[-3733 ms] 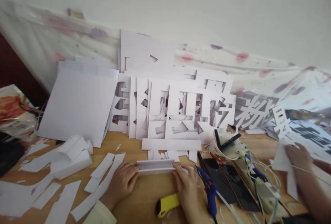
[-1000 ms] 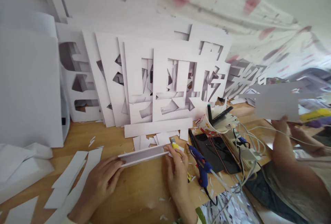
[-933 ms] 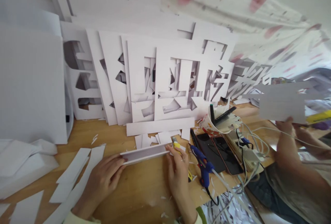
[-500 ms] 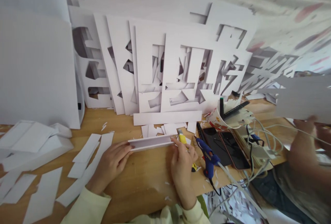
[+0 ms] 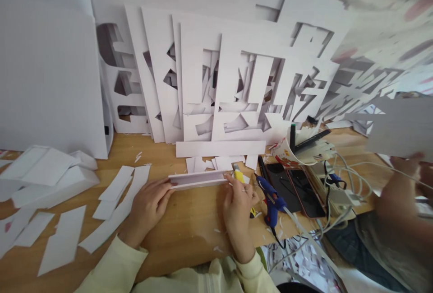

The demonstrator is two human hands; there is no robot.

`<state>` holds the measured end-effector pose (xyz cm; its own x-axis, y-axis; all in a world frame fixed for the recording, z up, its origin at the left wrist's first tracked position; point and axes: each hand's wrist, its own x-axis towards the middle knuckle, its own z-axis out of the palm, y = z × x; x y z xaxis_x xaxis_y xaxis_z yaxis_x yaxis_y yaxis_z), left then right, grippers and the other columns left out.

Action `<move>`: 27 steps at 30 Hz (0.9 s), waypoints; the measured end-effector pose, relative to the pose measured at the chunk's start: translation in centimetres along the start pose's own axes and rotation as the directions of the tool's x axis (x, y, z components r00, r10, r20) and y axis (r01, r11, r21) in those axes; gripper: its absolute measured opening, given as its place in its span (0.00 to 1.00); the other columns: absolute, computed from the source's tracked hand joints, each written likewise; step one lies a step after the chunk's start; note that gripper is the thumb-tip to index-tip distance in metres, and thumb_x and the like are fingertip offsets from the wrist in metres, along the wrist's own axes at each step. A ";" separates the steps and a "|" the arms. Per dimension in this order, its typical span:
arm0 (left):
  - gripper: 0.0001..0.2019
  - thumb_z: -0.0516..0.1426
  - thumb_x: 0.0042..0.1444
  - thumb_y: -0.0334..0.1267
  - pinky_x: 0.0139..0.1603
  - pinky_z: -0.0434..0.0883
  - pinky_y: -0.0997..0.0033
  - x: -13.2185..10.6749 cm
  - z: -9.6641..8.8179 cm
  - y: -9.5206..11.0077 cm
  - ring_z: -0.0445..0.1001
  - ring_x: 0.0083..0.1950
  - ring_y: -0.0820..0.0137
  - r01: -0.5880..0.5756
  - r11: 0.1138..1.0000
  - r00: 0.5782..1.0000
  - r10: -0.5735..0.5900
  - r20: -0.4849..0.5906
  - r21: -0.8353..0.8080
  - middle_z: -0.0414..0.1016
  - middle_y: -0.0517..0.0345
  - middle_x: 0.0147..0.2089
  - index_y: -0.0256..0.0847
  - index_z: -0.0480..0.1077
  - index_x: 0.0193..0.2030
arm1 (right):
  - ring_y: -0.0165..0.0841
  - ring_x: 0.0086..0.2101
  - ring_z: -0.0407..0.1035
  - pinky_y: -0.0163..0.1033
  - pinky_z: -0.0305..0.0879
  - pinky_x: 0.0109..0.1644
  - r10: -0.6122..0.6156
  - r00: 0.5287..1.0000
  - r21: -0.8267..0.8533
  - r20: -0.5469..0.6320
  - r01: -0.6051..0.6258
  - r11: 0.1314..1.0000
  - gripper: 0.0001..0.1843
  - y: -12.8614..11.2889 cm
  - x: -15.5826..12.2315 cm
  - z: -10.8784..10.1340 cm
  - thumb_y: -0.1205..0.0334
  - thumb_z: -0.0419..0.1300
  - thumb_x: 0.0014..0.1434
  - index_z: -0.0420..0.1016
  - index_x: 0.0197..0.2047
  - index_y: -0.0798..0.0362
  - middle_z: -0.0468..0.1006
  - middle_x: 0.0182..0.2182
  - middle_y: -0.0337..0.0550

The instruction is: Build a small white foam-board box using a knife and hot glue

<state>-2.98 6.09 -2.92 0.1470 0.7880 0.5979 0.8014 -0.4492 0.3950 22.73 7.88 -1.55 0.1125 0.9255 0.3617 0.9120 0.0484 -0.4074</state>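
Note:
A long, narrow white foam-board channel (image 5: 199, 180) lies across the wooden table in front of me, its raised long edges showing. At its left end, the fingers of my left hand (image 5: 150, 202) are closed on it. My right hand (image 5: 237, 207) pinches the right end between thumb and fingers. Just behind and partly under my right hand is a yellow utility knife (image 5: 238, 174), its middle hidden by the hand. A blue hot glue gun (image 5: 270, 196) rests to the right of that hand. Small white board offcuts (image 5: 223, 163) lie beyond the channel.
Upright white boards with cut-out shapes (image 5: 199, 81) stand at the back. Loose white strips (image 5: 115, 189) lie left. Two phones (image 5: 306, 193), a paper tub with markers (image 5: 287, 151) and tangled cables (image 5: 352, 180) are right. Another person's hand (image 5: 402, 175) holds a white board (image 5: 401, 126).
The view has shifted slightly, so most things sit a little higher in the picture. Both hands keep their hold on the channel, which looks tilted a little differently.

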 end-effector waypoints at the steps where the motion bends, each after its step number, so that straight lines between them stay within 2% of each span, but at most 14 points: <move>1: 0.07 0.56 0.70 0.36 0.50 0.79 0.65 0.0 0.0 0.2 0.84 0.46 0.64 0.009 1.000 1.000 -0.009 -0.004 0.003 0.86 0.53 0.44 0.42 0.77 0.45 | 0.45 0.41 0.69 0.49 0.48 0.48 -0.011 1.000 0.007 0.005 0.011 1.000 0.21 0.1 0.0 -0.1 0.70 0.49 0.70 0.83 0.51 0.48 0.86 0.39 0.48; 5: 0.09 0.55 0.71 0.38 0.49 0.79 0.63 -0.3 0.1 1.1 0.84 0.44 0.63 0.092 0.996 0.996 -0.092 -0.020 0.003 0.86 0.54 0.44 0.44 0.77 0.45 | 0.46 0.43 0.71 0.50 0.50 0.50 -0.058 0.998 0.061 0.037 0.055 0.997 0.22 0.7 0.1 -0.7 0.67 0.47 0.72 0.83 0.51 0.48 0.84 0.36 0.48; 9: 0.09 0.55 0.71 0.42 0.46 0.79 0.62 -0.8 0.5 2.1 0.83 0.43 0.63 0.212 0.977 0.975 -0.212 -0.067 -0.007 0.85 0.54 0.43 0.44 0.77 0.47 | 0.46 0.46 0.72 0.50 0.52 0.52 -0.053 0.993 0.134 0.103 0.039 0.990 0.19 1.1 0.4 -0.9 0.57 0.51 0.72 0.83 0.54 0.47 0.84 0.41 0.49; 13: 0.08 0.58 0.70 0.41 0.51 0.79 0.60 -1.1 0.5 2.6 0.82 0.46 0.63 0.280 0.960 0.951 -0.280 -0.129 -0.013 0.85 0.55 0.45 0.45 0.77 0.48 | 0.47 0.45 0.72 0.50 0.53 0.50 -0.071 0.992 0.121 0.108 0.058 0.991 0.21 1.3 0.5 -0.9 0.52 0.51 0.74 0.84 0.55 0.47 0.84 0.40 0.50; 18: 0.10 0.56 0.71 0.42 0.51 0.76 0.58 -1.3 -0.1 2.3 0.81 0.47 0.63 0.299 0.954 0.947 -0.299 -0.120 -0.015 0.84 0.56 0.45 0.47 0.79 0.45 | 0.45 0.40 0.70 0.50 0.50 0.49 -0.170 0.982 0.076 0.081 0.164 0.984 0.19 1.5 0.8 -0.8 0.55 0.52 0.75 0.87 0.49 0.45 0.88 0.37 0.46; 22: 0.09 0.59 0.68 0.46 0.50 0.75 0.58 -1.5 0.1 2.2 0.81 0.46 0.61 0.290 0.957 0.954 -0.289 -0.085 0.006 0.84 0.54 0.45 0.46 0.77 0.44 | 0.43 0.37 0.69 0.48 0.49 0.47 -0.213 0.976 0.065 0.047 0.210 0.976 0.21 1.7 1.1 -0.9 0.54 0.51 0.77 0.88 0.47 0.45 0.88 0.36 0.45; 27: 0.05 0.59 0.68 0.39 0.53 0.67 0.54 -1.8 0.1 2.4 0.80 0.51 0.58 0.259 0.961 0.966 -0.256 -0.040 0.094 0.85 0.54 0.46 0.47 0.76 0.47 | 0.43 0.36 0.68 0.47 0.50 0.47 -0.241 0.969 0.071 0.045 0.238 0.969 0.24 1.7 1.1 -1.3 0.51 0.50 0.78 0.88 0.45 0.46 0.87 0.33 0.45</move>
<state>-1.23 3.62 -3.11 -0.0862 0.8592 0.5043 0.8628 -0.1887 0.4690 24.96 8.48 -0.76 -0.1285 0.9024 0.4113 0.8823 0.2934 -0.3680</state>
